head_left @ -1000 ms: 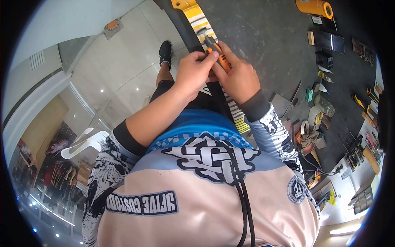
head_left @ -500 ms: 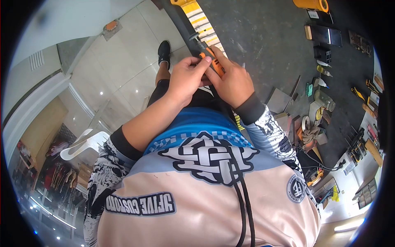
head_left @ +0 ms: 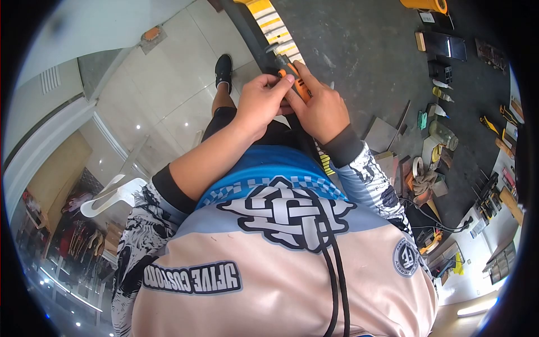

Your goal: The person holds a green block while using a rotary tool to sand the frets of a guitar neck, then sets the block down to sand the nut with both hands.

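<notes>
My right hand [head_left: 323, 109] is wrapped around an orange and black rotary tool [head_left: 302, 88], index finger laid along its body. A small round disc [head_left: 272, 49] is at the tool's far tip, over or close to the guitar neck [head_left: 272, 25]; whether it touches cannot be made out. Masking tape with yellow patches covers the neck between dark fret lines. My left hand [head_left: 260, 103] is closed at the tool's front, thumb and fingers pinching near its orange part. The fingers partly hide what they grip.
The neck lies along the left edge of a dark workbench [head_left: 348, 50]. At the right stand small bottles [head_left: 442, 95], a glass jar [head_left: 443, 136], a phone-like black slab [head_left: 449, 46] and several hand tools. A white plastic chair [head_left: 120, 194] is at the left on the tiled floor.
Both hands and the rotary tool have shifted slightly right. The disc at the tip has moved right along with them and shows at a different tilt.
</notes>
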{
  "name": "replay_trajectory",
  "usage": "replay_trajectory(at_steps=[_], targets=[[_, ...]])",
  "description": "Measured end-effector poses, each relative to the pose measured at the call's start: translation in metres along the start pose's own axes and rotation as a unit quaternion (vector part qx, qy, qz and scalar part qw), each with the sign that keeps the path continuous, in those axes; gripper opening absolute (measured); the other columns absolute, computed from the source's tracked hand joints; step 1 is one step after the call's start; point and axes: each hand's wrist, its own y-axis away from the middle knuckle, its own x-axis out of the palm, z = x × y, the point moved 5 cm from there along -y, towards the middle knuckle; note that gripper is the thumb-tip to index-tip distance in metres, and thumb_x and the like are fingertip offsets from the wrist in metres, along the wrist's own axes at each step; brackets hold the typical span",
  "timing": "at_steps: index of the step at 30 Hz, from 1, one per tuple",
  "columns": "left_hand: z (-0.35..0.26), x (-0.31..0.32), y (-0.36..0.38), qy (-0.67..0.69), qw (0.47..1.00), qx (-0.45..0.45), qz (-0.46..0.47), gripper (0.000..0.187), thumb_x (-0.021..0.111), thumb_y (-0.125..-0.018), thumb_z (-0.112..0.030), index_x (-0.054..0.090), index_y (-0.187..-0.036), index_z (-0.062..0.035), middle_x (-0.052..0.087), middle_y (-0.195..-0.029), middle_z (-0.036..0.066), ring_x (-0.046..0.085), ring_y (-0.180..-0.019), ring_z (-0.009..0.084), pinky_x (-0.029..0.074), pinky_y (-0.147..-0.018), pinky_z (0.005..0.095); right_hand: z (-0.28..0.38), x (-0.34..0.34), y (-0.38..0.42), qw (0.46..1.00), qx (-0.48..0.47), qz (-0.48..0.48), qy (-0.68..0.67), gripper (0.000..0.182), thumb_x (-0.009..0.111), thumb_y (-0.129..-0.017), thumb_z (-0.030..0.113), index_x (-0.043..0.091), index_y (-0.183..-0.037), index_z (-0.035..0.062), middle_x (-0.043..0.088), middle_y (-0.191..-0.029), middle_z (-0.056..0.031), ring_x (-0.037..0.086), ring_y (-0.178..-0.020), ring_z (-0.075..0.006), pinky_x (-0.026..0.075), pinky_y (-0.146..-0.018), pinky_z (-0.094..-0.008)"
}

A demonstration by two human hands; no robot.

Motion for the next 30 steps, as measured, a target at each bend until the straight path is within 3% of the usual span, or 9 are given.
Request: replay_trajectory(at_steps=[7,10,19,22,30], targets=[[-0.005,0.01,-0.004,-0.037,0.999,-0.018,0.018,0.037,0.066,-0.102,-0.029,0.058,-0.115,0.005,0.067,-0.102,0.015,0.072,-0.089,0.0223,0.063,-0.08,0.0361,-0.005,-0.008,-0.004,1.0,0.026,0.016,0.006,0.061,0.067,-0.094,0.047,0.058,-0.144,0.0139,0.074,-0.094,-0.0232,0.073,-0.086,-0.0417,0.059,-0.075,-0.0484],[-0.003,0.017,-0.011,-0.017,1.0,-0.006,0.02,0.039,0.07,-0.099,-0.024,0.058,-0.112,0.0107,0.068,-0.1,0.018,0.073,-0.087,0.025,0.066,-0.073,0.0369,-0.009,-0.016,-0.004,0.999,0.029,0.007,-0.017,0.06,0.067,-0.094,0.047,0.058,-0.144,0.015,0.074,-0.097,-0.0241,0.072,-0.089,-0.0424,0.059,-0.077,-0.0484],[-0.006,0.038,-0.026,-0.036,0.999,0.008,0.036,0.036,0.068,-0.099,-0.022,0.06,-0.11,0.0113,0.067,-0.103,0.018,0.072,-0.09,0.0246,0.066,-0.074,0.0368,-0.022,-0.031,-0.011,0.999,0.033,-0.008,-0.003,0.06,0.068,-0.094,0.046,0.057,-0.145,0.0171,0.074,-0.098,-0.0239,0.073,-0.089,-0.0428,0.059,-0.077,-0.048],[-0.008,0.039,-0.026,-0.072,0.996,0.01,0.043,0.036,0.066,-0.102,-0.028,0.06,-0.113,0.0059,0.068,-0.098,0.014,0.07,-0.086,0.0201,0.062,-0.079,0.0369,-0.023,-0.033,-0.013,0.999,0.039,-0.006,-0.006,0.059,0.067,-0.094,0.046,0.057,-0.145,0.0177,0.074,-0.096,-0.0235,0.073,-0.088,-0.0425,0.059,-0.077,-0.0476],[-0.004,0.031,-0.026,-0.032,0.999,0.009,0.037,0.037,0.067,-0.101,-0.025,0.06,-0.111,0.0099,0.067,-0.101,0.017,0.072,-0.089,0.0236,0.065,-0.077,0.0372,-0.02,-0.026,-0.013,1.0,0.03,0.001,0.006,0.06,0.067,-0.094,0.046,0.057,-0.146,0.018,0.074,-0.096,-0.023,0.073,-0.087,-0.0422,0.059,-0.076,-0.048]])
